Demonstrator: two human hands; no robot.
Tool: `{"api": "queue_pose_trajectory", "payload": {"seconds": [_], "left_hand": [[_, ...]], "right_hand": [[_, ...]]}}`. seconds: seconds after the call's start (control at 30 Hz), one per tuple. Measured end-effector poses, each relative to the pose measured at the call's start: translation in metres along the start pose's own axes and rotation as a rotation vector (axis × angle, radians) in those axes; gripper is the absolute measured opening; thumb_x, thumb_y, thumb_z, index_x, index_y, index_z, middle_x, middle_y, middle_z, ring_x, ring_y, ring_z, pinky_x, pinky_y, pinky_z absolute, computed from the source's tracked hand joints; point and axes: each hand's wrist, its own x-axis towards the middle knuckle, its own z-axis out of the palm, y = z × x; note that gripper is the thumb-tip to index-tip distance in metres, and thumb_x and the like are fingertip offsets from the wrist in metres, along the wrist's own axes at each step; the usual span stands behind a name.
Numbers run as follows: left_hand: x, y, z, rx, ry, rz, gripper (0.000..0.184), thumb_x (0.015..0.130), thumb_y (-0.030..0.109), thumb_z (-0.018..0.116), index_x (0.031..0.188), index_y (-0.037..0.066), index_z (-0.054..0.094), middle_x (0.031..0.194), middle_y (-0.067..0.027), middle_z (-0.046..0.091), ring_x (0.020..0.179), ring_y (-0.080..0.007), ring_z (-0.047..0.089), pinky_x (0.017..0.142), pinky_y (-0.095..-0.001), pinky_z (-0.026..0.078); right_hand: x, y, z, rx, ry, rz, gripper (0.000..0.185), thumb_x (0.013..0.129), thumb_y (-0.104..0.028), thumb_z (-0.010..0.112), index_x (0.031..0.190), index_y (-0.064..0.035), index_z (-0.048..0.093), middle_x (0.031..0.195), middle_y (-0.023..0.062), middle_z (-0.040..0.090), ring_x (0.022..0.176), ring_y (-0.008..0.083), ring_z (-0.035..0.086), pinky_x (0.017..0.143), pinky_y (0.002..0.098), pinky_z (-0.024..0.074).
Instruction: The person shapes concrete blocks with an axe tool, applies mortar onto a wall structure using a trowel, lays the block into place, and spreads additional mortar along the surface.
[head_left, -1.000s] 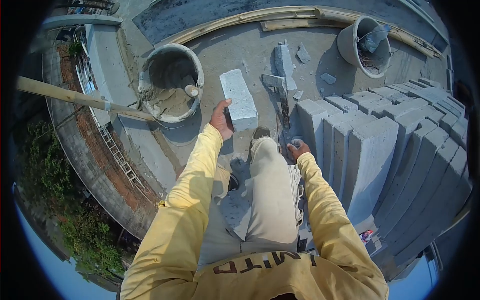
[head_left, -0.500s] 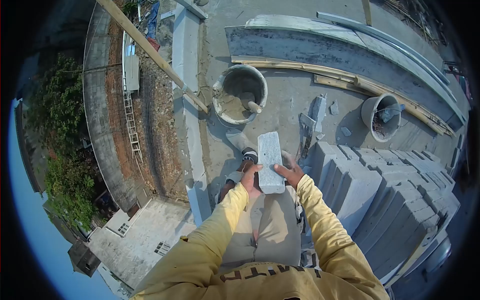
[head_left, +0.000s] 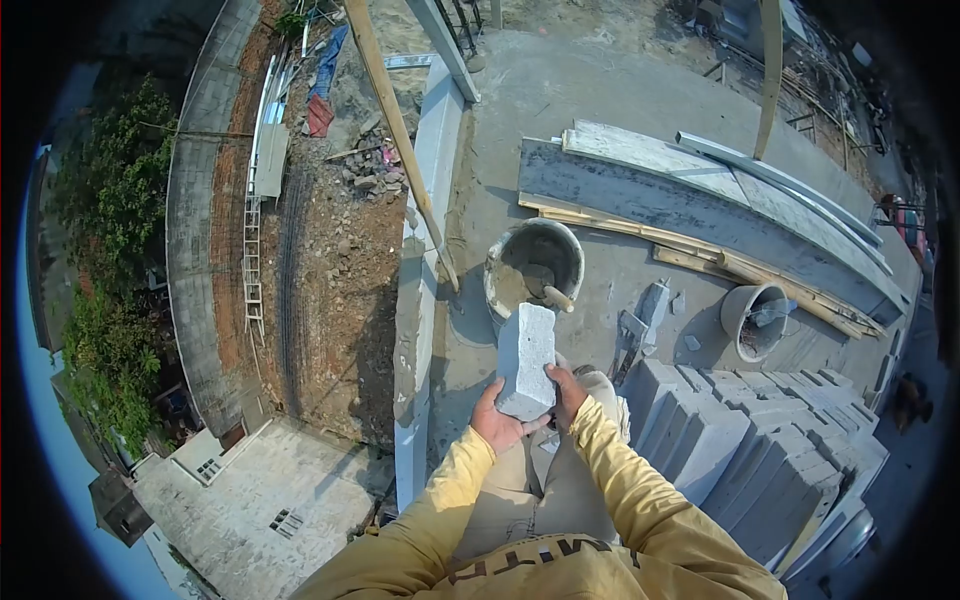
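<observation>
A light grey concrete block is held in front of my thighs, tilted so its long side points away from me. My left hand grips its lower left side, thumb up along the edge and fingers reaching beneath. On the opposite side, my right hand presses its thumb and fingers against the block. Just beyond the block stands a bucket of grey mortar, partly covered by the block's far end. A tool with a wooden handle rests in the mortar.
Stacked grey blocks rise close on my right. A second bucket with scraps stands behind them, near broken block pieces. Long boards and bamboo poles lie farther off. At left, a low wall borders a drop to lower ground.
The block has tipped, showing more of its side, and my left palm has turned up under its near end. My view has shifted, so the buckets and wall appear lower and partly displaced.
</observation>
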Motion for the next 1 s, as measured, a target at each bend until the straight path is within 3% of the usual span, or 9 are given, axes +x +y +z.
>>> {"api": "queue_pose_trajectory", "payload": {"seconds": [0.27, 0.47, 0.5, 0.53, 0.57, 0.73, 0.77, 0.8, 1.0], "left_hand": [[-0.003, 0.04, 0.026, -0.029, 0.033, 0.07, 0.062, 0.084, 0.043, 0.057, 0.133, 0.008, 0.043, 0.13, -0.0112, 0.053, 0.119, -0.029, 0.05, 0.098, -0.0479, 0.041], [0.004, 0.06, 0.028, -0.112, 0.229, 0.109, 0.056, 0.085, 0.042, 0.059, 0.131, 0.012, 0.046, 0.128, -0.0083, 0.054, 0.114, -0.0257, 0.053, 0.088, -0.0437, 0.045], [0.002, 0.062, 0.027, -0.103, 0.302, 0.126, 0.055, 0.085, 0.042, 0.059, 0.13, 0.012, 0.047, 0.128, -0.0081, 0.054, 0.114, -0.0257, 0.053, 0.088, -0.044, 0.046], [0.001, 0.062, 0.029, -0.091, 0.371, 0.145, 0.055, 0.085, 0.041, 0.059, 0.13, 0.012, 0.047, 0.127, -0.0079, 0.054, 0.113, -0.0256, 0.053, 0.087, -0.0444, 0.046], [-0.002, 0.06, 0.031, -0.087, 0.382, 0.166, 0.055, 0.085, 0.04, 0.059, 0.13, 0.013, 0.046, 0.128, -0.0079, 0.053, 0.115, -0.0264, 0.052, 0.089, -0.0452, 0.045], [-0.01, 0.047, 0.068, 0.011, 0.593, 0.294, 0.053, 0.086, 0.038, 0.057, 0.131, 0.013, 0.044, 0.128, -0.0078, 0.053, 0.115, -0.0268, 0.053, 0.087, -0.0456, 0.049], [-0.014, 0.044, 0.063, 0.019, 0.588, 0.288, 0.057, 0.085, 0.036, 0.06, 0.133, 0.012, 0.041, 0.132, -0.0099, 0.049, 0.12, -0.0299, 0.049, 0.097, -0.049, 0.043], [-0.01, 0.04, 0.063, 0.011, 0.592, 0.295, 0.057, 0.086, 0.037, 0.058, 0.134, 0.012, 0.041, 0.132, -0.0099, 0.049, 0.12, -0.0297, 0.049, 0.094, -0.0485, 0.045], [0.01, 0.011, 0.058, -0.053, 0.615, 0.252, 0.057, 0.088, 0.036, 0.054, 0.137, 0.012, 0.037, 0.134, -0.0109, 0.048, 0.12, -0.0316, 0.05, 0.093, -0.0506, 0.047]], "right_hand": [[0.037, -0.015, 0.032, 0.028, -0.054, -0.034, 0.073, 0.083, -0.031, 0.056, 0.141, -0.0034, 0.022, 0.13, 0.0136, 0.045, 0.117, 0.025, 0.049, 0.1, 0.0364, 0.0381], [0.076, -0.048, -0.022, -0.563, 0.121, 0.259, 0.069, 0.083, -0.058, 0.055, 0.134, -0.0135, 0.043, 0.114, 0.01, 0.059, 0.099, 0.0216, 0.057, 0.076, 0.0374, 0.0504], [0.088, -0.052, -0.033, -0.623, 0.257, 0.185, 0.067, 0.082, -0.053, 0.06, 0.132, -0.011, 0.044, 0.115, 0.0157, 0.06, 0.104, 0.0277, 0.058, 0.084, 0.0397, 0.0494], [0.108, -0.045, -0.062, -1.099, 0.434, 0.033, 0.067, 0.08, -0.046, 0.066, 0.131, -0.0084, 0.044, 0.119, 0.0221, 0.058, 0.111, 0.0354, 0.056, 0.094, 0.0409, 0.045], [0.129, -0.041, -0.089, -1.061, 0.48, 0.097, 0.067, 0.078, -0.039, 0.068, 0.131, -0.0067, 0.044, 0.121, 0.0262, 0.056, 0.114, 0.0402, 0.054, 0.097, 0.0423, 0.0423], [0.193, -0.07, -0.137, -1.35, 0.52, 0.37, 0.067, 0.077, -0.039, 0.07, 0.133, -0.0122, 0.044, 0.112, 0.0211, 0.062, 0.106, 0.0368, 0.06, 0.091, 0.0412, 0.0468], [0.207, -0.071, -0.142, -1.394, 0.497, 0.412, 0.066, 0.078, -0.038, 0.07, 0.132, -0.0115, 0.044, 0.113, 0.0212, 0.062, 0.107, 0.0365, 0.059, 0.092, 0.0411, 0.0466], [0.217, -0.075, -0.141, -1.437, 0.474, 0.456, 0.065, 0.078, -0.037, 0.07, 0.132, -0.0108, 0.044, 0.114, 0.0214, 0.061, 0.108, 0.0363, 0.059, 0.092, 0.0409, 0.0465], [0.257, -0.071, -0.123, -1.339, 0.432, 0.605, 0.077, 0.074, -0.039, 0.072, 0.135, -0.0105, 0.034, 0.116, 0.0213, 0.06, 0.11, 0.0356, 0.058, 0.094, 0.0433, 0.0469]]}}
